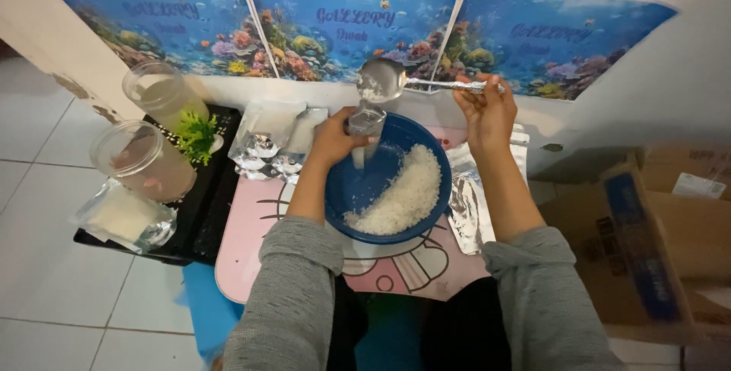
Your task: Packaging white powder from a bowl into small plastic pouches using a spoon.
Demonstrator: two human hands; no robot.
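Filling step: right hand (487, 112) clamped on the spoon (383, 80) tips white grains toward the small pouch (366, 122) gripped in the left hand (333, 136) over the blue bowl (346, 188); next calls for steady pouring.

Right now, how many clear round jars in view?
2. One jar stands at the back left by the wall, the other jar just in front of it, beside the green plastic plant. More may sit out of frame.

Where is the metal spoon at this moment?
In the head view, the metal spoon is held up by the right hand, above the small clear pouch in the left hand, over the blue bowl.
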